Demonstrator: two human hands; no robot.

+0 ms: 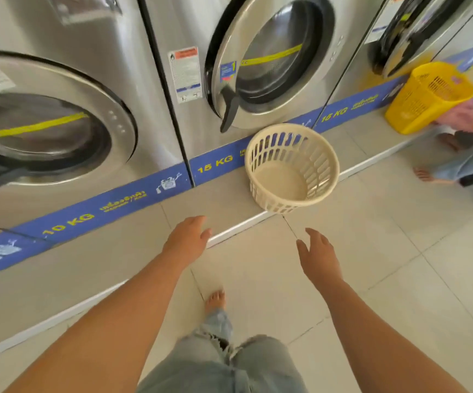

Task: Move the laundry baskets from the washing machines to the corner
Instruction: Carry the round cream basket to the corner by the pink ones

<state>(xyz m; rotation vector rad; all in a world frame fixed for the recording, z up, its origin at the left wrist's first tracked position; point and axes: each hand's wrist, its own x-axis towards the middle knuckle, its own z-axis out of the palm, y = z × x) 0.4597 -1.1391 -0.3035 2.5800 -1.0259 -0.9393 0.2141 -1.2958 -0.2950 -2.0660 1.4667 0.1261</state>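
Both my arms are stretched forward and my fingers are loose and spread, holding nothing. My left hand (188, 236) hovers over the edge of the raised ledge (93, 268) that runs along the foot of the washing machines, and my right hand (319, 256) hangs over the floor tiles (385, 279) just beside it.

The cream basket (292, 168) sits at about twelve o'clock from my hands, near but not yet touched. It is empty, round and slotted, and it stands on the ledge in front of the middle washer (258, 61), with its near side right at the ledge's lip, possibly overhanging a little. A yellow basket (425, 97) stands farther off at about two o'clock, against the next machine, close beside another person (467, 143) sitting on the floor.

The risks as I judge them: the cream basket is light and perched at the edge, so a clumsy first touch with one hand could tip it off onto the tiles. Its thin rim may flex if I grab only one side. I am barefoot and the ledge is a step, so I could stub a toe as I move in. Going for the yellow one, I could bump the seated person.
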